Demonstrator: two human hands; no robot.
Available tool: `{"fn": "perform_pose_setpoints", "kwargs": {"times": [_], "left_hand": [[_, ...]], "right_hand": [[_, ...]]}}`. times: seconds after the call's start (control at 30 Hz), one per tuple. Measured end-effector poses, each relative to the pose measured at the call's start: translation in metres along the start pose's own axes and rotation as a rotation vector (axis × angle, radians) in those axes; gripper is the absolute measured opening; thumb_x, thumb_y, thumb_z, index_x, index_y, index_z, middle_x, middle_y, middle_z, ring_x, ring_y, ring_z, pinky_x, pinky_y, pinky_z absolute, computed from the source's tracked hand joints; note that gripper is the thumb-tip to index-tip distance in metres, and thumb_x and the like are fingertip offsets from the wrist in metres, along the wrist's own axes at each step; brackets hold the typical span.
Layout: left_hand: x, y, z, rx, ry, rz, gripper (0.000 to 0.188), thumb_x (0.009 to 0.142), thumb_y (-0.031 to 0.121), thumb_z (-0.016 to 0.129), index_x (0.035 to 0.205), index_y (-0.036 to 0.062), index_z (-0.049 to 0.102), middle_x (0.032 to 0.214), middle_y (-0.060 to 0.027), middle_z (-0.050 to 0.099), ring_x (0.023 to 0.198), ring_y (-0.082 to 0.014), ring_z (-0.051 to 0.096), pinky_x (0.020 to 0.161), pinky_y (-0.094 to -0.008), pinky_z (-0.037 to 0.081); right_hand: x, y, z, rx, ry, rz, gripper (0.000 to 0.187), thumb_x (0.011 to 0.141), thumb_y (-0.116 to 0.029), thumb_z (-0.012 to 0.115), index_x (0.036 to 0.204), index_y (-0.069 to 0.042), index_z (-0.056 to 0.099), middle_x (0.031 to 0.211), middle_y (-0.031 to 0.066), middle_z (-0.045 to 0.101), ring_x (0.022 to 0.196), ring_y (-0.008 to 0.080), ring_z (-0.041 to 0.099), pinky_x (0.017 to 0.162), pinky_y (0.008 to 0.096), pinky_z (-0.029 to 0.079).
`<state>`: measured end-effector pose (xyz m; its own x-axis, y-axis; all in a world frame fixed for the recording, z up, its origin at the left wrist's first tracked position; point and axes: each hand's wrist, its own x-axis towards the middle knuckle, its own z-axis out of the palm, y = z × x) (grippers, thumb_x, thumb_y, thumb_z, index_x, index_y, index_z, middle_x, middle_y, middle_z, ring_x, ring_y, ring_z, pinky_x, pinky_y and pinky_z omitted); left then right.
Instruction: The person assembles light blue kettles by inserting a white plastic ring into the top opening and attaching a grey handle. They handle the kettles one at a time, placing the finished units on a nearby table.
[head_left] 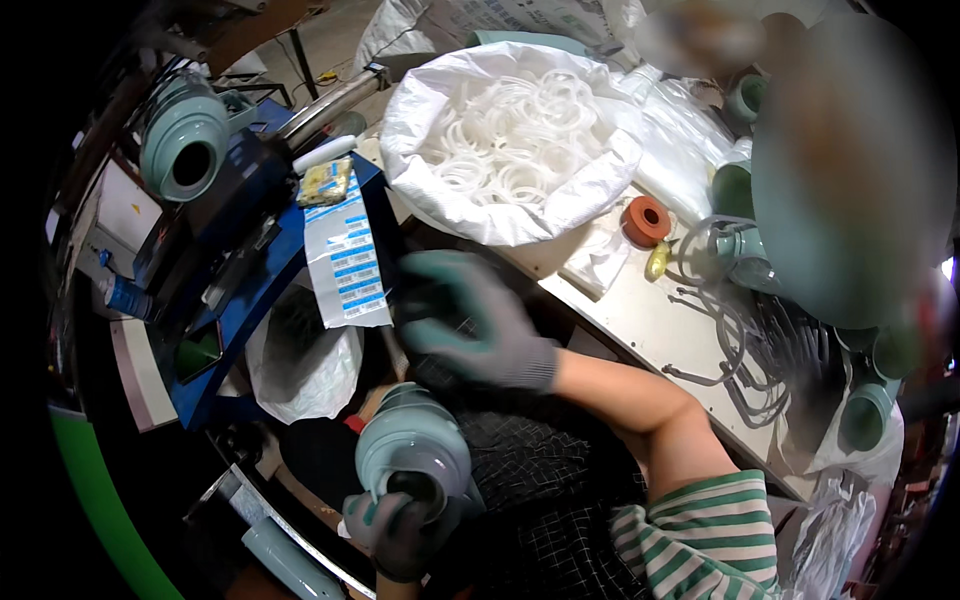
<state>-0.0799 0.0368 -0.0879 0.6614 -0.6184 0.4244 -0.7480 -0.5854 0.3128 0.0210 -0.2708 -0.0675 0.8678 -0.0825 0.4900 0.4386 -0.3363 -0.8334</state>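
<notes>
Gripped by the left hand (392, 526) in matt knit cloth, the pale-green fitting (412, 440) looks smooth, glossy plastic. Beyond the grip, the label sheet (347, 265) looks papery, the sack (415, 125) crinkled plastic; right of the grip, the checked garment (535, 450) is matt cloth.

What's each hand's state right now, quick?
Left hand: closed, holding the grey-green pipe fitting near its opening.
Right hand: open, motion-blurred, apparently empty.

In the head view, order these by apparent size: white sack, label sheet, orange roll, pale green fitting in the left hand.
1. White sack
2. Pale green fitting in the left hand, and label sheet: too alike to rank; camera nearness may mislead
3. Orange roll
</notes>
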Motion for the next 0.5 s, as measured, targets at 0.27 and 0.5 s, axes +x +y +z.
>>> {"fn": "perform_pose_setpoints", "kwargs": {"times": [0.27,0.5], "left_hand": [[0.014,-0.006,0.008,0.036,0.189,0.016,0.037,0.067,0.027,0.089,0.083,0.0148,0.057,0.087,-0.0059,0.06,0.083,-0.0346,0.059,0.073,-0.049,0.046],[0.019,0.004,0.012,0.001,0.06,0.078,0.035,0.074,0.023,0.088,0.089,0.0115,0.059,0.097,-0.0116,0.063,0.091,-0.0379,0.06,0.085,-0.0535,0.049]], "right_hand": [[-0.225,0.024,-0.287,-1.717,0.487,0.607,0.053,0.089,-0.037,0.078,0.125,-0.002,0.059,0.116,0.0202,0.062,0.108,0.0354,0.062,0.092,0.0466,0.051],[-0.325,0.029,-0.353,-1.498,0.673,1.02,0.043,0.093,-0.044,0.071,0.107,-0.004,0.066,0.109,0.0213,0.069,0.106,0.04,0.066,0.088,0.0513,0.05]]}}
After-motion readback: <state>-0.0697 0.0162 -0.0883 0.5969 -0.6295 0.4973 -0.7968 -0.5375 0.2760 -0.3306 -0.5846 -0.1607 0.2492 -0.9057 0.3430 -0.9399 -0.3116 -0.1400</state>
